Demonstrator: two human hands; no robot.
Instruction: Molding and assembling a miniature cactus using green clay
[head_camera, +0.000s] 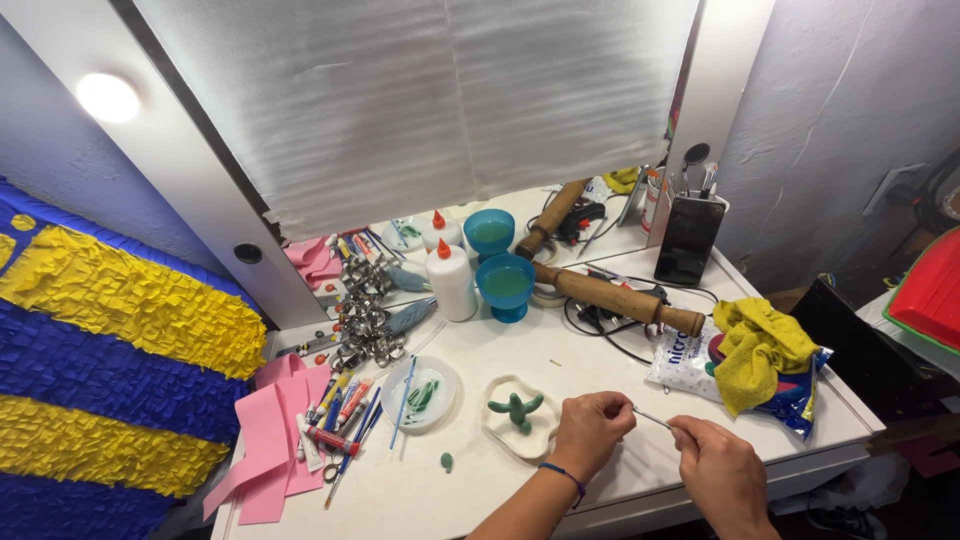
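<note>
My left hand (590, 430) and my right hand (715, 468) are close together over the front of the white desk (490, 355). Between their pinched fingertips they hold a thin silvery wire or needle (652, 418), one hand at each end. A blue band circles my left wrist. Just left of my left hand lies a white wavy dish (500, 425) with a small green clay cactus (516, 408) on it. A small green clay blob (446, 461) lies on the desk in front of the dish.
A round white palette (420, 393), brushes, paint tubes (335, 405) and pink paper (270, 440) lie left. Behind are a glue bottle (452, 280), blue cup (505, 285), wooden rolling pin (615, 298), black holder (688, 238), yellow cloth (760, 345) on a bag, and a mirror.
</note>
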